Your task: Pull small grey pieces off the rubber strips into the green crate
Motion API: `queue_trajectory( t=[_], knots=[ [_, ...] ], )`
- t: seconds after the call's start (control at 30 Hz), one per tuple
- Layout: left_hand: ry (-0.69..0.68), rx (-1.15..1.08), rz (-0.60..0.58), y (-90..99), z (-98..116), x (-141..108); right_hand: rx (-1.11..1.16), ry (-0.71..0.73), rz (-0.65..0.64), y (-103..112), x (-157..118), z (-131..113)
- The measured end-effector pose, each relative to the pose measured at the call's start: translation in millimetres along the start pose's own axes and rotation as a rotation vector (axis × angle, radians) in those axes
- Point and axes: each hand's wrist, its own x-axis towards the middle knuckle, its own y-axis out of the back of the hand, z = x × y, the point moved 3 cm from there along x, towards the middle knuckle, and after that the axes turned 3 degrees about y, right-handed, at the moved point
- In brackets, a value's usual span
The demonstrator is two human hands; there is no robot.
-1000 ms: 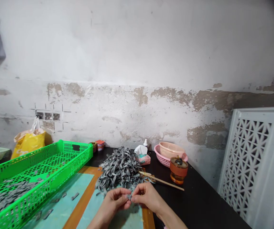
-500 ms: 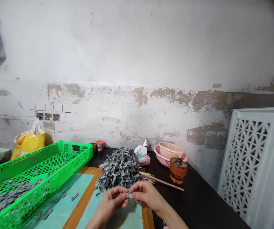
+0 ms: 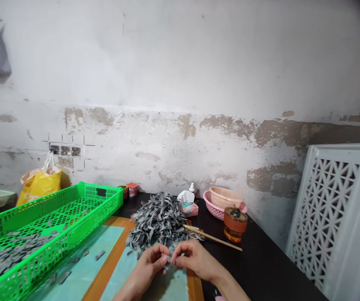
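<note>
In front of the pile of grey strips (image 3: 157, 219), a small folded grey strip (image 3: 169, 259) shows between my fingertips. My left hand (image 3: 150, 265) pinches it between thumb and forefinger. From the other side my right hand (image 3: 192, 260) meets it in a pinch, its fingers covering the near end. Both hands hover over a light blue-green sheet (image 3: 120, 267) with brown bands. Several short folded grey pieces, one a lone folded piece (image 3: 100, 255), lie on the sheet to the left. More of them are heaped in the green plastic crate (image 3: 73, 234).
On the black table (image 3: 261, 263) at right are a wooden-handled brush (image 3: 220, 241), an amber jar (image 3: 235, 225), a pink basket (image 3: 213, 209) with a bowl, and a tissue pack (image 3: 190, 208). A yellow bag (image 3: 43, 186) stands behind the crate. A white lattice panel (image 3: 330, 217) borders the right.
My fingertips are still together at nearly the same spot, and less of the grey strip shows between them. The whole view has shifted slightly.
</note>
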Motion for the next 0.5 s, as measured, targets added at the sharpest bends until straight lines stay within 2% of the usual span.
queue_trajectory(
  t=[0.13, 0.3, 0.5],
  knots=[
    [-0.001, 0.011, -0.009, -0.6, 0, -1, 0.075, -0.065, -0.04, -1, -2, -1],
    [0.035, -0.023, -0.052, -4.9, 2, -5, 0.138, -0.133, 0.028, -3, 0, 1],
    [0.117, -0.188, -0.101, -10.8, 3, -10, 0.208, -0.132, 0.055, -3, 2, 2]
  ],
)
